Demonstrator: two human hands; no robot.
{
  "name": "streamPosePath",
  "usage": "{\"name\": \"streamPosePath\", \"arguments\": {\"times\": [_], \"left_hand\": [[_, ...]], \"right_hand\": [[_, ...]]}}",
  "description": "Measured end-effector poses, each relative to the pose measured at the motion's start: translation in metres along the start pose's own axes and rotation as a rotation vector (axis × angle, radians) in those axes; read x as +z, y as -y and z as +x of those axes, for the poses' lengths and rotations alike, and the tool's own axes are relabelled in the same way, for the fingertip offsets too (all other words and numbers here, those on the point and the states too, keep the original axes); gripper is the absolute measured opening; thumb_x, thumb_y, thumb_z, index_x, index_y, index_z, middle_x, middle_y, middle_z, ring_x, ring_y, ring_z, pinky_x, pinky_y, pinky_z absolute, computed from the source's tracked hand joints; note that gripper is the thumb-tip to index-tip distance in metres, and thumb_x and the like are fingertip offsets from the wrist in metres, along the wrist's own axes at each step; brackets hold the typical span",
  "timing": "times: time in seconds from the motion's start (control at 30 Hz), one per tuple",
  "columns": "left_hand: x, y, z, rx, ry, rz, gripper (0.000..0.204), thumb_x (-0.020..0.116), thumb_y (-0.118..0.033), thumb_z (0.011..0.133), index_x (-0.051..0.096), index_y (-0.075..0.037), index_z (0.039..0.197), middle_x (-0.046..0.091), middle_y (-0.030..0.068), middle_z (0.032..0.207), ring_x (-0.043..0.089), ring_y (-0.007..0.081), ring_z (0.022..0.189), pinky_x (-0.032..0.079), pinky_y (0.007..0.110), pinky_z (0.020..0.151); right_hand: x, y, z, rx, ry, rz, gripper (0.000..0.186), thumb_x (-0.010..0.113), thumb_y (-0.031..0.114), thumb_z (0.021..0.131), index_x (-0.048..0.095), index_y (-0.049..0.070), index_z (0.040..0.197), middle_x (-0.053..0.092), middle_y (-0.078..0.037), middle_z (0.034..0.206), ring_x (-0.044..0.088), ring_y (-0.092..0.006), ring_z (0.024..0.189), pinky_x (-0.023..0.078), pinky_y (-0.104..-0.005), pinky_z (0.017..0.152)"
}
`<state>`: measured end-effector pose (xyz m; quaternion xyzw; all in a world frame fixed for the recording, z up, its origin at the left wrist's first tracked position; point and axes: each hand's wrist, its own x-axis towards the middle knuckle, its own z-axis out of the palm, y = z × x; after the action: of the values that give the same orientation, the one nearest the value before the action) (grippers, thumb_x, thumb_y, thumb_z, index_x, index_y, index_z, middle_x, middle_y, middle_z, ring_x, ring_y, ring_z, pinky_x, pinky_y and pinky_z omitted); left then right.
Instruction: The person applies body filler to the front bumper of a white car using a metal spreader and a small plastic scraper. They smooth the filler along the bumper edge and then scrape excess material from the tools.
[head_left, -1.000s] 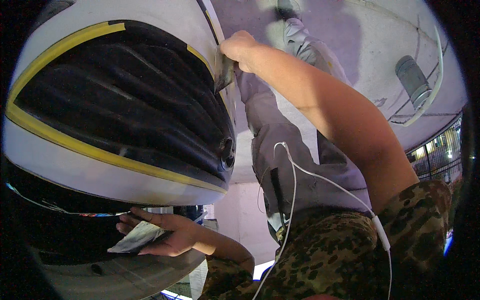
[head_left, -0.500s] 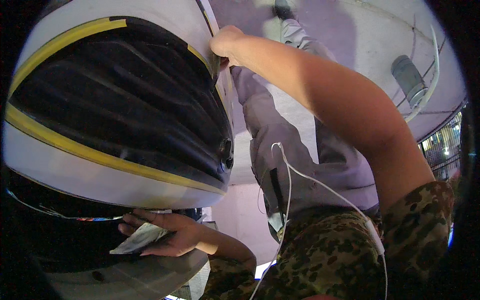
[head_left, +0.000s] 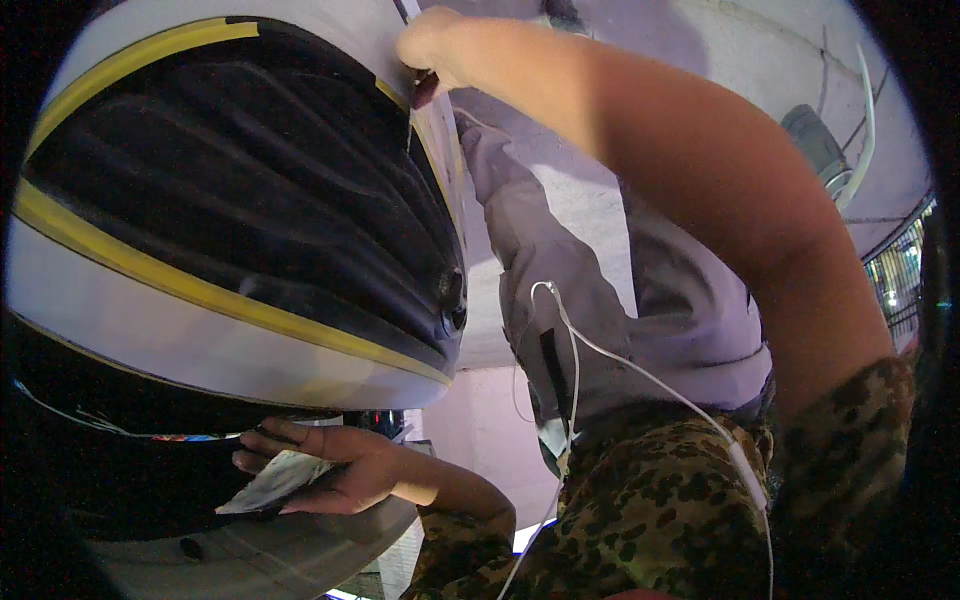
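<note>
My left hand [head_left: 335,465] holds a folded whitish cloth or paper [head_left: 275,482] between thumb and fingers. Its fingertips lie just beneath the lower edge of a pale, curved vehicle panel [head_left: 150,310]. Black wrinkled sheeting [head_left: 250,180] covers the middle of that panel, with yellow tape [head_left: 230,312] along its border. At the top, my right hand [head_left: 432,50] is closed by the panel's far right edge. Something small and dark shows under its fingers, too hidden to name.
A round black fitting [head_left: 453,300] sits at the right end of the sheeting. My legs in grey trousers [head_left: 570,290] stand beside the panel. White cable [head_left: 650,365] hangs across my front. A grey cylindrical container [head_left: 815,145] is on the floor at right.
My right hand has moved a little up and left along the panel's edge. My left hand and the whitish piece have hardly shifted.
</note>
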<state>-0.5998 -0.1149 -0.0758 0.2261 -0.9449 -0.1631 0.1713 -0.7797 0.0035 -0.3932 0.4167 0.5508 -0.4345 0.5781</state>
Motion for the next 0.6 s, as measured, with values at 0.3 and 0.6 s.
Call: {"name": "streamPosePath", "arguments": {"times": [0.3, 0.6], "left_hand": [[-0.004, -0.006, 0.003, 0.028, 0.056, 0.012, 0.067, 0.055, -0.01, 0.103, 0.016, 0.005, 0.155, 0.047, 0.0217, 0.149, 0.049, 0.0334, 0.136, 0.035, 0.049, 0.115], [0.0, -0.014, -0.001, -0.352, -0.255, -0.958, 0.058, 0.054, -0.011, 0.104, 0.026, 0.007, 0.151, 0.053, 0.0219, 0.144, 0.05, 0.0341, 0.136, 0.034, 0.049, 0.115]], "right_hand": [[-0.04, -0.025, -0.001, -0.106, -0.039, 0.036, 0.027, 0.061, 0.002, 0.088, 0.066, -0.009, 0.112, 0.067, -0.027, 0.11, 0.071, -0.0387, 0.093, 0.06, -0.0517, 0.066], [-0.019, -0.053, -0.014, 0.06, 0.026, 0.118, 0.025, 0.057, 0.0, 0.091, 0.064, -0.011, 0.112, 0.066, -0.025, 0.109, 0.071, -0.0371, 0.087, 0.062, -0.0504, 0.064]]}}
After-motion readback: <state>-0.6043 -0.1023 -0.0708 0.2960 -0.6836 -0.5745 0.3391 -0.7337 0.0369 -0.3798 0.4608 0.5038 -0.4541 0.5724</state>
